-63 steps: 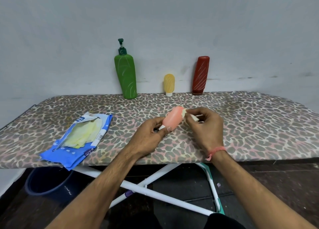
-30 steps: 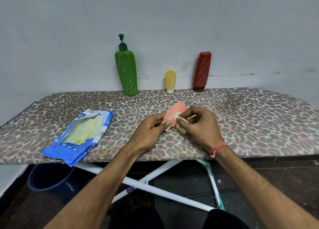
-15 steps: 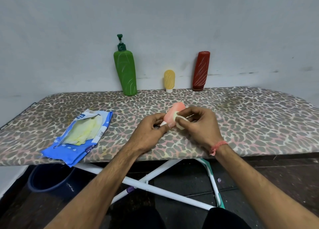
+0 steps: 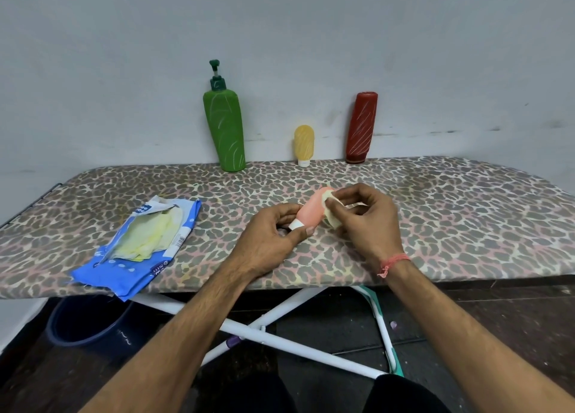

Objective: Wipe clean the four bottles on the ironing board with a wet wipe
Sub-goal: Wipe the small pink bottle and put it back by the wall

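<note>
- Two hands at the near middle of the ironing board (image 4: 435, 213): left hand (image 4: 270, 238) pinches the pink bottle (image 4: 312, 210) by its white cap
- Right hand (image 4: 367, 216) pinches a wet wipe (image 4: 331, 210) against the bottle's side

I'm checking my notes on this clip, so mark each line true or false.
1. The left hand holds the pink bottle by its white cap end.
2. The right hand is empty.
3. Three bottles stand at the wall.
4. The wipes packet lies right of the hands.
1. True: the left hand holds the pink bottle near its white cap.
2. False: the right hand pinches a wet wipe against the bottle.
3. True: green pump bottle, yellow bottle, red bottle.
4. False: the wipes packet lies to their left.
</note>
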